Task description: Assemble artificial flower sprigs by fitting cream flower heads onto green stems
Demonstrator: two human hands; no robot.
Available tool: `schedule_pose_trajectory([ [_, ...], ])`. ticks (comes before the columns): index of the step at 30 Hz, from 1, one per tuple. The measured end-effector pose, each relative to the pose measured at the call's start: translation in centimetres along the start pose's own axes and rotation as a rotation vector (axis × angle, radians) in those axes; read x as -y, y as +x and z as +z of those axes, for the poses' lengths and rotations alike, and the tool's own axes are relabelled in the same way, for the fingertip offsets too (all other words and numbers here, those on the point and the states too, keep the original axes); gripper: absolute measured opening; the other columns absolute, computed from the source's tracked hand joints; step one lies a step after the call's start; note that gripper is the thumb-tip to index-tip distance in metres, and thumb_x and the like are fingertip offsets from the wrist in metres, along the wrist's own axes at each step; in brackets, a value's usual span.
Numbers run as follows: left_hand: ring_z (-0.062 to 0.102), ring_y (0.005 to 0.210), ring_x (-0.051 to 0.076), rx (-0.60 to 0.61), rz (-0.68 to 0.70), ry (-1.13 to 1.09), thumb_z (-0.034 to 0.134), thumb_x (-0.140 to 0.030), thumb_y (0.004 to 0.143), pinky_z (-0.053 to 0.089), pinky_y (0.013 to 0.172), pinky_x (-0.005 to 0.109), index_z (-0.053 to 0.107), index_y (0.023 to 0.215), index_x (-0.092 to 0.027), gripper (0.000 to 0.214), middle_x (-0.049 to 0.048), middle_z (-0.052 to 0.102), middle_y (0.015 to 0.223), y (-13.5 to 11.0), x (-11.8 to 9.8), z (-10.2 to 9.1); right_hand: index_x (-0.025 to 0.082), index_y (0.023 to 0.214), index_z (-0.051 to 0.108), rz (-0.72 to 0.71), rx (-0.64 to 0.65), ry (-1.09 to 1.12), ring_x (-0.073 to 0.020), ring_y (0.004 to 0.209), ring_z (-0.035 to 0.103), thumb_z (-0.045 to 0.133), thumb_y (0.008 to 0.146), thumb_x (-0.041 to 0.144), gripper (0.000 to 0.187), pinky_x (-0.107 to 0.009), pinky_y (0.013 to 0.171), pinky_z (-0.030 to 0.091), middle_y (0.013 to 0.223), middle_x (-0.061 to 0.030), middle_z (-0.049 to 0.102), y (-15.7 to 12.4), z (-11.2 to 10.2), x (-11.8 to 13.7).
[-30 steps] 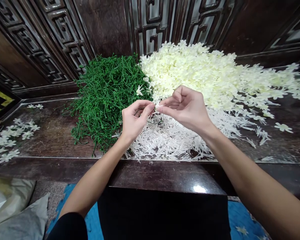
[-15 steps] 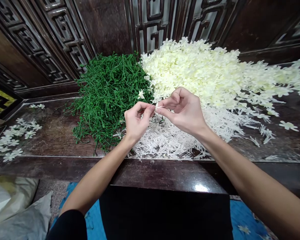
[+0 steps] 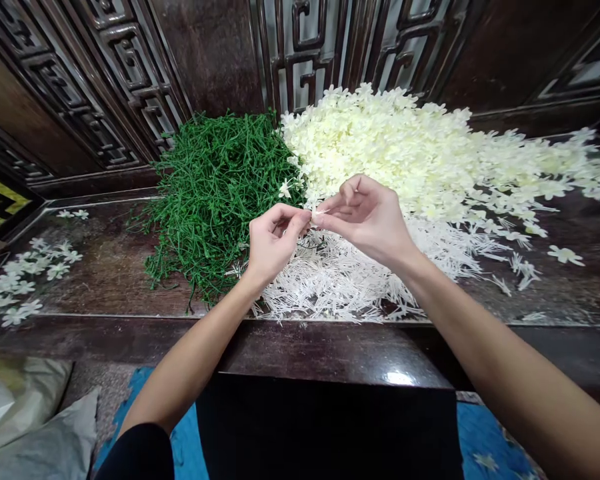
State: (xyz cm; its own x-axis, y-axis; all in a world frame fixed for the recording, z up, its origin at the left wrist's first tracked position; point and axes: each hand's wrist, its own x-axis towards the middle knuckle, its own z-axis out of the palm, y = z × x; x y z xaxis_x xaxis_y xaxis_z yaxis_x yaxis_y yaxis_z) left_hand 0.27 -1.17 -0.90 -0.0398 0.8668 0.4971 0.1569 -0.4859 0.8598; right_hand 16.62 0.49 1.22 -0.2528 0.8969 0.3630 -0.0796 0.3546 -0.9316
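Note:
My left hand is closed in a pinch, its thumb and index fingertip meeting my right fingertips; what it grips is hidden. My right hand pinches a small white artificial stamen, whose thin strands stick out between thumb and index finger. Behind my left hand rises a heap of green plastic stems. Pale yellow-white artificial flower heads are piled beyond my right hand. Loose white stamens lie spread below both hands. One white flower rests at the edge of the green heap.
Several assembled white flowers lie at the left of the dark wooden bench. A carved wooden backrest closes off the rear. Pale sacks stand on the floor at lower left. A single flower head lies to the right.
Both hands stay nearly in place, fingertips together. The white strands at my right fingertips show a little differently. The whole view has shifted slightly.

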Motion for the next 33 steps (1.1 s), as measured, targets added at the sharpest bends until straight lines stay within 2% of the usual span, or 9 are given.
schedule_pose_trajectory([
  [4, 0.060, 0.060, 0.009, 0.034, -0.070, -0.068, 0.063, -0.025, 0.087, 0.051, 0.060, 0.024, 0.065, 0.076, -0.018, 0.013, 0.0004, 0.067, 0.067, 0.3, -0.4, -0.1, 0.024, 0.085, 0.056, -0.038, 0.052, 0.049, -0.0206, 0.087, 0.069, 0.083, 0.070, 0.036, 0.033, -0.041, 0.080, 0.061, 0.095, -0.0033, 0.071, 0.6, -1.2, 0.1],
  [8, 0.060, 0.060, 0.009, 0.036, -0.118, -0.104, 0.064, -0.026, 0.088, 0.051, 0.061, 0.024, 0.065, 0.078, -0.018, 0.012, 0.0009, 0.067, 0.069, 0.4, -0.2, -0.1, 0.023, 0.087, 0.066, -0.099, 0.036, 0.060, -0.0215, 0.089, 0.068, 0.078, 0.075, 0.026, 0.018, -0.041, 0.075, 0.061, 0.096, -0.0041, 0.071, 0.7, -1.7, 0.0],
  [11, 0.058, 0.059, 0.009, 0.095, -0.168, -0.204, 0.066, -0.030, 0.087, 0.050, 0.061, 0.025, 0.065, 0.078, -0.018, 0.015, 0.0001, 0.066, 0.067, 0.5, 0.0, -0.2, 0.022, 0.088, 0.070, -0.136, 0.090, 0.032, -0.0222, 0.093, 0.068, 0.079, 0.073, 0.019, 0.018, -0.043, 0.082, 0.060, 0.098, -0.0043, 0.071, 0.4, -1.3, 0.1],
  [16, 0.053, 0.056, 0.007, 0.243, -0.306, -0.463, 0.074, -0.037, 0.080, 0.046, 0.057, 0.022, 0.064, 0.071, -0.018, 0.024, -0.0024, 0.058, 0.061, 0.5, 0.0, -0.2, 0.022, 0.093, 0.074, -0.173, 0.158, -0.056, -0.0219, 0.092, 0.068, 0.082, 0.072, 0.020, 0.023, -0.043, 0.082, 0.060, 0.098, -0.0040, 0.072, -0.1, -0.4, 0.4],
  [21, 0.052, 0.059, 0.008, 0.291, -0.416, -0.601, 0.077, -0.039, 0.077, 0.047, 0.058, 0.023, 0.063, 0.073, -0.018, 0.025, -0.0021, 0.056, 0.065, 0.5, -0.4, -0.4, 0.023, 0.095, 0.076, -0.205, 0.199, -0.006, -0.0216, 0.095, 0.068, 0.083, 0.072, 0.019, 0.025, -0.041, 0.082, 0.060, 0.102, -0.0039, 0.072, -0.1, -0.6, 0.5],
  [24, 0.054, 0.061, 0.009, 0.294, -0.397, -0.613, 0.080, -0.042, 0.075, 0.048, 0.060, 0.023, 0.064, 0.076, -0.019, 0.028, -0.0021, 0.059, 0.068, 0.5, -0.2, -0.4, 0.024, 0.095, 0.076, -0.229, 0.202, 0.040, -0.0207, 0.095, 0.067, 0.079, 0.075, 0.018, 0.021, -0.041, 0.081, 0.060, 0.102, -0.0034, 0.071, -0.1, -0.6, 0.4],
  [28, 0.054, 0.061, 0.008, 0.270, -0.368, -0.537, 0.083, -0.048, 0.070, 0.047, 0.060, 0.022, 0.066, 0.079, -0.020, 0.034, -0.0026, 0.062, 0.070, 0.4, 0.5, -0.3, 0.025, 0.094, 0.076, -0.249, 0.178, -0.046, -0.0211, 0.095, 0.066, 0.083, 0.071, 0.019, 0.025, -0.043, 0.087, 0.058, 0.099, -0.0028, 0.070, -0.2, -0.3, 0.5],
  [31, 0.056, 0.064, 0.009, 0.248, -0.336, -0.473, 0.084, -0.052, 0.066, 0.048, 0.063, 0.024, 0.068, 0.079, -0.019, 0.039, -0.0017, 0.064, 0.072, 0.5, 0.8, -0.4, 0.023, 0.102, 0.074, -0.200, 0.209, -0.119, -0.0217, 0.097, 0.065, 0.086, 0.068, 0.022, 0.036, -0.044, 0.089, 0.058, 0.105, -0.0040, 0.069, 0.0, -0.7, 0.5],
  [33, 0.055, 0.064, 0.009, 0.265, -0.295, -0.400, 0.081, -0.052, 0.071, 0.047, 0.063, 0.025, 0.069, 0.080, -0.019, 0.036, -0.0012, 0.063, 0.071, 0.6, 0.6, -0.6, 0.022, 0.109, 0.072, -0.131, 0.229, -0.147, -0.0219, 0.097, 0.066, 0.087, 0.066, 0.025, 0.046, -0.044, 0.089, 0.059, 0.108, -0.0049, 0.069, 0.2, -1.3, 0.5],
])
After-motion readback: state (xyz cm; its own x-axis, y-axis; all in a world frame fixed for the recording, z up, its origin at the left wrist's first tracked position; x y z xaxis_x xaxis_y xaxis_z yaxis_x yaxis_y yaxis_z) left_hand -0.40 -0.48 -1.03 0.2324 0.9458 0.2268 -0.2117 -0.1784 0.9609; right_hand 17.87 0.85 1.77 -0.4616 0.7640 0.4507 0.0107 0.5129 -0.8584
